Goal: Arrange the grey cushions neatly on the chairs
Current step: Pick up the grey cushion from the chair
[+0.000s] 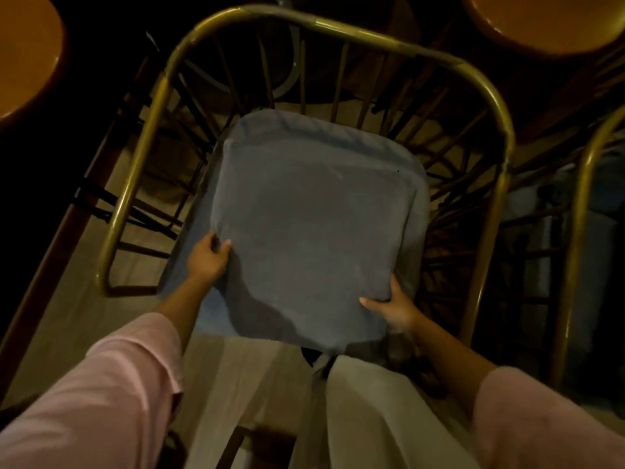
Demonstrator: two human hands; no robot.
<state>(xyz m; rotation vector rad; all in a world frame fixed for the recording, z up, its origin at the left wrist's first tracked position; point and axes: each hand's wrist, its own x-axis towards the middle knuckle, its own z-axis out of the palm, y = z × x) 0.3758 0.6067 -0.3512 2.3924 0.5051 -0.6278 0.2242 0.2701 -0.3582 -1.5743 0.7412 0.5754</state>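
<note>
A square grey cushion (pixel 314 228) lies in the seat of a chair with a curved brass rail (pixel 338 27) and thin dark spindles. A second grey layer (pixel 216 313) shows under it along the left and near edges. My left hand (pixel 208 257) grips the cushion's near left corner, thumb on top. My right hand (pixel 397 308) holds the near right corner from below, fingers curled over the edge. Both arms wear pink sleeves. The seat under the cushion is hidden.
A round wooden table top (pixel 27 59) is at the far left and another (pixel 554 22) at the far right. A second brass chair rail (pixel 581 204) stands to the right. My pale trousers (pixel 355 418) are close against the chair's front.
</note>
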